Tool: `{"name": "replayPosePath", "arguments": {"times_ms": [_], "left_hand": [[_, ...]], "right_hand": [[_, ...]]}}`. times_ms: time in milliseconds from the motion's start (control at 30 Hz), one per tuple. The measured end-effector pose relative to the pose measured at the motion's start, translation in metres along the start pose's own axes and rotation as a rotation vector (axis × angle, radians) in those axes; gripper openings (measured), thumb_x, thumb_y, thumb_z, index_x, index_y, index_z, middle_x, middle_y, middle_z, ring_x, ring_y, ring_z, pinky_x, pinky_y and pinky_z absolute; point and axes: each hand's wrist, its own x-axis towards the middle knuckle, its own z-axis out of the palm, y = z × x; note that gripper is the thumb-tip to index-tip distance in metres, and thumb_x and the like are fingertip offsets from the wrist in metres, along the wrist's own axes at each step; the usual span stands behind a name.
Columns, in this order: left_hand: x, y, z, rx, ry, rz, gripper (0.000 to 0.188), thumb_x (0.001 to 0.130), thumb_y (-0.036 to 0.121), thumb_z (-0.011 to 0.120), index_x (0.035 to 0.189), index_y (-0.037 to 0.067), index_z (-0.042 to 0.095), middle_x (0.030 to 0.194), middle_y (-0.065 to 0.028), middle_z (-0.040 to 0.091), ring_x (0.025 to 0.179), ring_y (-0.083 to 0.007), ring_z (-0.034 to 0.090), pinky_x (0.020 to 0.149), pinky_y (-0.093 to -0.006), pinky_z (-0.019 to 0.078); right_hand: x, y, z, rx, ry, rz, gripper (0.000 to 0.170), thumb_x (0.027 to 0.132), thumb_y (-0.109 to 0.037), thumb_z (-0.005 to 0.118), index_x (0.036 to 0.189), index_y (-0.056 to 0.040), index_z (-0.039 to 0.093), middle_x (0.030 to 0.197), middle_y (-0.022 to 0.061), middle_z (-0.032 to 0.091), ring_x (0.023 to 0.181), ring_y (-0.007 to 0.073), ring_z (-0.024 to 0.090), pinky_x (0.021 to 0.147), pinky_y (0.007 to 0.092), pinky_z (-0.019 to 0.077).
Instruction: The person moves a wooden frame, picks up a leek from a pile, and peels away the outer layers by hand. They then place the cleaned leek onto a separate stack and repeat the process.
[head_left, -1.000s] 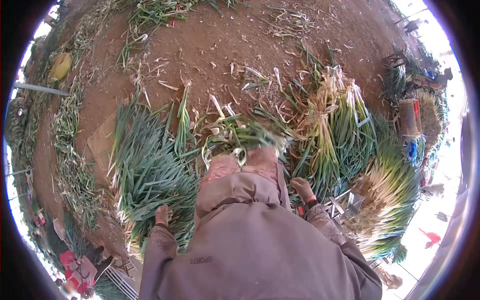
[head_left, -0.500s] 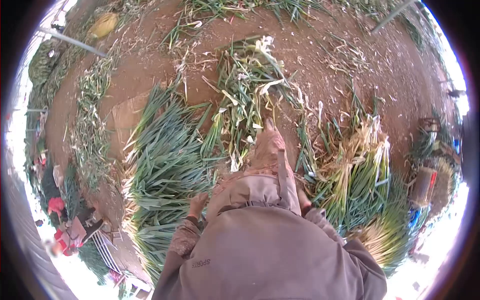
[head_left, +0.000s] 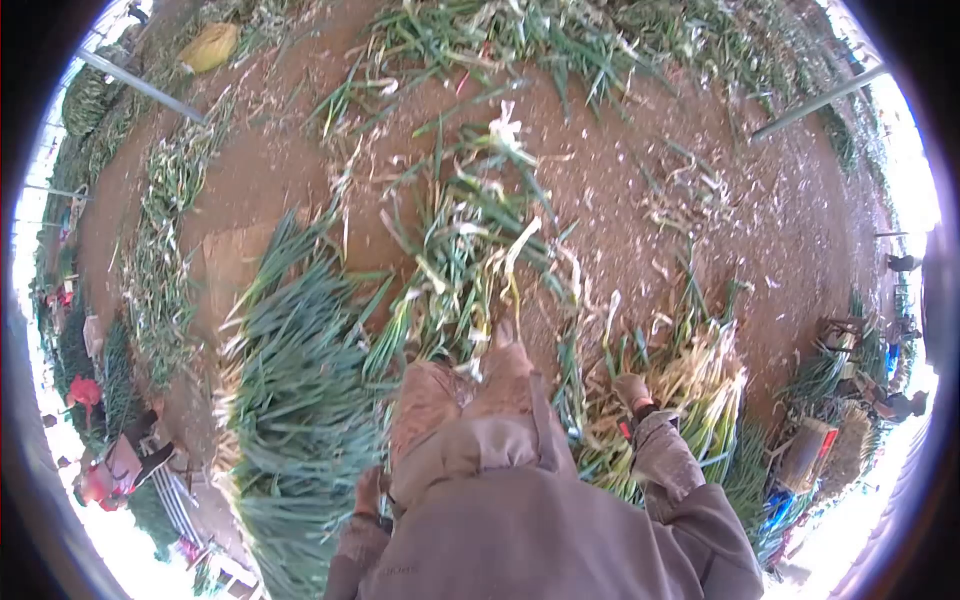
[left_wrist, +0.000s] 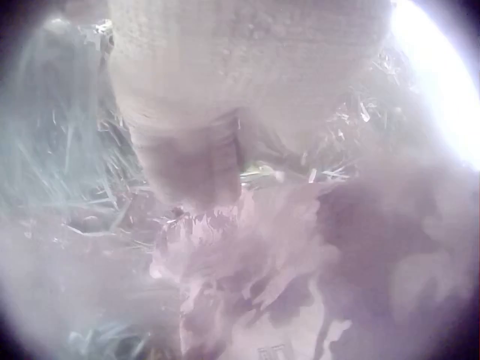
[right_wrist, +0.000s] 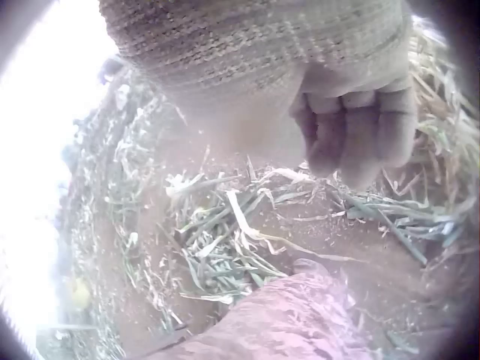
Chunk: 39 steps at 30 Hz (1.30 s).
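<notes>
Beige knit-gloved left hand (left_wrist: 217, 90) and right hand (right_wrist: 292, 71) hung loosely curled, apparently empty; a misstep risked crushing long green-and-white onion stalks (head_left: 462, 238).

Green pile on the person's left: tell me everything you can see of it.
The green pile is a broad, loose heap of long, thin, onion-like leaves, dark green, with pale ends along its outer edge. The plants lie down, roughly side by side, looking untied. It spreads over the ground, beside a flat brown sheet at its far end. The left grip is at its inner edge; whether they touch cannot be told.
</notes>
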Motion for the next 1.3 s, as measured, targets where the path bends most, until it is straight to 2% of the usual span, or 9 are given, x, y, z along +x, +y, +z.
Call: {"name": "replayPosePath", "arguments": {"times_ms": [100,233,367,433,600,700,867,1067,1300], "left_hand": [[-0.014,-0.046,0.018,0.994,0.167,0.382,0.026,0.094,0.029,0.053,0.099,0.008,0.067,0.091,-0.0158,0.069,0.076,-0.0273,0.067,0.063,-0.0406,0.0523],[-0.005,-0.038,0.038,0.532,0.026,0.143,0.023,0.092,0.027,0.055,0.098,0.009,0.068,0.092,-0.0152,0.069,0.078,-0.0275,0.067,0.065,-0.041,0.0524],[0.02,-0.024,0.037,0.314,-0.039,0.088,0.02,0.09,0.024,0.057,0.098,0.01,0.069,0.094,-0.0145,0.069,0.079,-0.0278,0.068,0.066,-0.0414,0.0524],[0.045,-0.007,0.032,0.321,-0.079,0.173,0.018,0.089,0.023,0.058,0.097,0.01,0.069,0.095,-0.0142,0.069,0.08,-0.028,0.068,0.066,-0.0416,0.0524],[0.183,0.043,0.02,0.557,-0.164,0.837,0.015,0.087,0.02,0.061,0.096,0.012,0.07,0.097,-0.0134,0.07,0.083,-0.0283,0.069,0.068,-0.0421,0.0525],[0.265,0.153,0.01,0.212,-0.077,0.134,0.024,0.084,0.027,0.062,0.076,0.005,0.067,0.066,-0.0051,0.063,0.062,-0.0141,0.057,0.06,-0.0339,0.0452],[0.409,0.178,0.032,0.351,0.023,0.155,0.024,0.084,0.026,0.06,0.073,0.005,0.067,0.065,-0.0094,0.066,0.061,-0.0221,0.062,0.061,-0.0367,0.0476],[0.542,0.122,0.087,1.038,-0.047,0.323,0.027,0.088,0.024,0.051,0.085,0.008,0.072,0.087,-0.0164,0.07,0.082,-0.0344,0.068,0.073,-0.0453,0.0527],[0.682,0.037,0.158,0.939,-0.004,-0.091,0.033,0.087,0.022,0.057,0.117,0.009,0.061,0.114,-0.018,0.066,0.107,-0.0352,0.063,0.089,-0.0446,0.0497]], "right_hand": [[0.081,0.028,0.015,0.31,0.376,-0.036,0.013,0.076,-0.019,0.063,0.085,-0.0149,0.072,0.087,0.0063,0.07,0.081,0.0241,0.066,0.077,0.039,0.0521],[0.178,-0.024,-0.127,0.614,0.136,0.328,0.027,0.087,-0.03,0.059,0.097,-0.007,0.068,0.093,0.0187,0.069,0.09,0.0384,0.066,0.077,0.0424,0.0524],[0.19,-0.071,-0.202,0.857,0.294,0.159,0.03,0.089,-0.029,0.062,0.107,-0.0062,0.068,0.101,0.0168,0.07,0.09,0.0325,0.069,0.08,0.0396,0.0533],[0.158,-0.093,-0.233,0.982,0.202,0.157,0.027,0.092,-0.021,0.063,0.11,-0.0017,0.067,0.106,0.0132,0.069,0.093,0.0179,0.066,0.078,0.0286,0.0526],[0.076,-0.093,-0.17,0.769,0.216,0.382,0.025,0.092,-0.019,0.061,0.103,0.0036,0.065,0.098,0.0132,0.07,0.09,0.0183,0.065,0.079,0.0307,0.0498],[0.026,-0.092,-0.096,0.436,0.053,0.363,0.024,0.089,-0.019,0.061,0.096,0.0033,0.065,0.087,0.0115,0.07,0.082,0.0201,0.064,0.075,0.0311,0.0497],[0.056,-0.196,-0.112,0.786,-0.089,0.548,0.02,0.084,-0.014,0.062,0.1,-0.0025,0.067,0.084,0.0156,0.07,0.081,0.0328,0.067,0.073,0.0367,0.0513],[0.149,-0.201,-0.085,1.229,-0.211,0.841,0.019,0.092,-0.015,0.058,0.098,0.0019,0.064,0.076,0.0033,0.062,0.067,0.0094,0.059,0.06,0.0263,0.0478],[0.116,-0.133,0.077,1.09,-0.265,1.103,0.014,0.092,-0.016,0.06,0.089,-0.0033,0.065,0.076,-0.0007,0.058,0.066,0.0063,0.051,0.059,0.0227,0.0437]]}}
